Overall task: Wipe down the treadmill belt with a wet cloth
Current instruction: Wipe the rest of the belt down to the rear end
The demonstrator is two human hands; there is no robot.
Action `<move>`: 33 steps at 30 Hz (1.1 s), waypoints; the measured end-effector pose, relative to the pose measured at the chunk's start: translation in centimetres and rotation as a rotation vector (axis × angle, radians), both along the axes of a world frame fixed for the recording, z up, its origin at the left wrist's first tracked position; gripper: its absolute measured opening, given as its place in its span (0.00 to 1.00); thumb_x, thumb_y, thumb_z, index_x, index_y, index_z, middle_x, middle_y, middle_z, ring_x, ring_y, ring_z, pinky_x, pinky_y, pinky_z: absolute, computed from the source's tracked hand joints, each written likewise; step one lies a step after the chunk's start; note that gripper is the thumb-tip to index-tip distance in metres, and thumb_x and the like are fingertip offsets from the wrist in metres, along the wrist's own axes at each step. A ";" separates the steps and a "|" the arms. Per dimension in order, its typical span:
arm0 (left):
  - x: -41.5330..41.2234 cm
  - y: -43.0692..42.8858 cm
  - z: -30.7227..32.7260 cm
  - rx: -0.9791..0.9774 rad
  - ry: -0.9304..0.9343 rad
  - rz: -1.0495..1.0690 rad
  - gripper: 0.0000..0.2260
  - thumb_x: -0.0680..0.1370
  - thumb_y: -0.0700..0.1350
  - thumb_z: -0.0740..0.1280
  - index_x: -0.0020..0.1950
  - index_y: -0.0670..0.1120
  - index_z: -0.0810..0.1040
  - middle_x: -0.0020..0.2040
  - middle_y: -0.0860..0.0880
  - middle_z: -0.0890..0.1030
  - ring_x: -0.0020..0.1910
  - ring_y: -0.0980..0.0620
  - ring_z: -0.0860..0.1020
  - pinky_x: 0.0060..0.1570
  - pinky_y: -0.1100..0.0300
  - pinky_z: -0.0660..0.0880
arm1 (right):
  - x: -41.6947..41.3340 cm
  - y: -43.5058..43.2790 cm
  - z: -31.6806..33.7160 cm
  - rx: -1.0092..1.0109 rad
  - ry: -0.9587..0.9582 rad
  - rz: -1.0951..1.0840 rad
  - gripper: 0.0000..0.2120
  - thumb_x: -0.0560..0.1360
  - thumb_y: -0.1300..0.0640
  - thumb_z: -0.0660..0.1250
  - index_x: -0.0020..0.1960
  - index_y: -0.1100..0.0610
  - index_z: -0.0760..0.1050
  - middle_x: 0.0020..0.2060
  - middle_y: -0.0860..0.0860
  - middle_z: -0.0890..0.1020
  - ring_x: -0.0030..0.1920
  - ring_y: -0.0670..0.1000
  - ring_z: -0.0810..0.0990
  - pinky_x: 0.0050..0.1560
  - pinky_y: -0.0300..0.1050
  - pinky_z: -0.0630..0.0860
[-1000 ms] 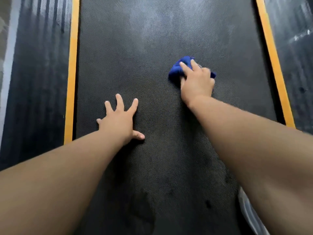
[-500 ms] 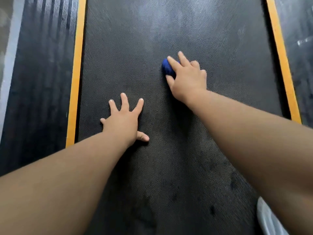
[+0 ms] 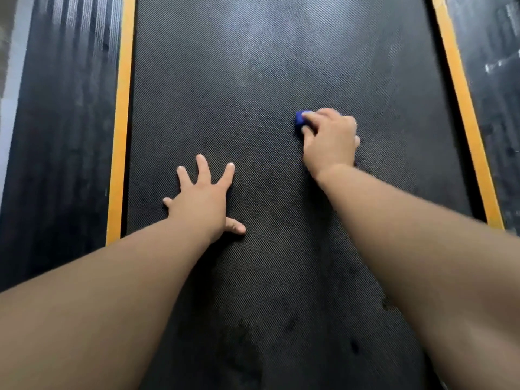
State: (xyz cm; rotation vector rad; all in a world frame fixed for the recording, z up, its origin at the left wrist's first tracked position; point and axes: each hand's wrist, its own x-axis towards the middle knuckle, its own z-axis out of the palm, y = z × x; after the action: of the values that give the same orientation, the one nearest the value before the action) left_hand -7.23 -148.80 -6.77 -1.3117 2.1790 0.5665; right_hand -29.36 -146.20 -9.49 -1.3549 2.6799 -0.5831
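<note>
The black textured treadmill belt [image 3: 253,80] runs up the middle of the view. My right hand [image 3: 329,139] is on the belt right of centre, its fingers curled over a bunched blue cloth [image 3: 300,121]; only a small blue corner shows at the fingertips. My left hand [image 3: 202,198] lies flat on the belt left of centre, fingers spread and straight, holding nothing. Dark wet-looking spots mark the belt near the bottom.
Orange strips border the belt on the left [image 3: 121,122] and on the right [image 3: 464,108]. Beyond them lie dark ribbed side rails, left [image 3: 62,136] and right [image 3: 498,80].
My right hand has slid the cloth to the right and a little nearer across the belt, and more of the cloth is now covered. My left hand stays planted.
</note>
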 end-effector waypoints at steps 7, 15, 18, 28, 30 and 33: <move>-0.1 0.0 0.1 -0.009 0.014 0.009 0.56 0.60 0.67 0.74 0.76 0.63 0.40 0.77 0.47 0.34 0.75 0.35 0.40 0.60 0.26 0.62 | 7.4 9.5 -0.6 -0.113 -0.043 0.296 0.10 0.73 0.50 0.65 0.50 0.49 0.81 0.52 0.48 0.81 0.49 0.57 0.76 0.46 0.51 0.73; 0.1 -0.1 -0.2 -0.014 0.015 -0.004 0.57 0.59 0.67 0.74 0.76 0.63 0.39 0.77 0.47 0.35 0.75 0.35 0.41 0.61 0.27 0.62 | -0.6 2.0 -0.5 -0.038 0.035 0.059 0.12 0.76 0.48 0.63 0.57 0.45 0.79 0.60 0.48 0.76 0.58 0.58 0.71 0.55 0.52 0.68; 0.1 -0.1 -0.3 -0.019 0.018 -0.011 0.57 0.59 0.67 0.75 0.76 0.63 0.39 0.77 0.47 0.35 0.75 0.34 0.41 0.61 0.26 0.62 | 2.2 3.0 -0.6 -0.005 0.024 -0.009 0.12 0.76 0.51 0.63 0.57 0.46 0.79 0.59 0.49 0.76 0.57 0.58 0.71 0.53 0.52 0.68; -0.3 0.0 1.2 0.032 0.028 0.022 0.56 0.61 0.64 0.76 0.76 0.62 0.41 0.77 0.47 0.34 0.75 0.34 0.39 0.61 0.25 0.59 | 9.8 13.3 0.5 -0.013 -0.015 0.273 0.11 0.71 0.52 0.65 0.51 0.48 0.82 0.51 0.49 0.80 0.48 0.56 0.77 0.46 0.53 0.74; -0.4 0.2 1.5 0.045 0.018 0.024 0.55 0.62 0.64 0.76 0.76 0.62 0.40 0.77 0.47 0.34 0.75 0.34 0.40 0.61 0.25 0.60 | 7.4 12.4 0.9 0.009 0.012 0.366 0.11 0.67 0.54 0.68 0.49 0.49 0.83 0.50 0.52 0.80 0.47 0.60 0.77 0.43 0.53 0.74; -0.5 0.0 0.7 0.030 0.019 0.037 0.55 0.62 0.64 0.76 0.76 0.63 0.40 0.76 0.48 0.34 0.75 0.34 0.40 0.61 0.26 0.60 | 3.0 8.4 1.3 0.014 0.040 0.296 0.10 0.70 0.55 0.69 0.50 0.49 0.83 0.50 0.54 0.79 0.49 0.62 0.76 0.46 0.54 0.75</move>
State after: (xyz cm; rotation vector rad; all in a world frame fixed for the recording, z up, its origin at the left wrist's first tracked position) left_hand -7.68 -148.83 -6.03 -1.3390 2.1569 0.6261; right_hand -26.31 -137.80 -8.21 -1.7319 2.4364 -0.5077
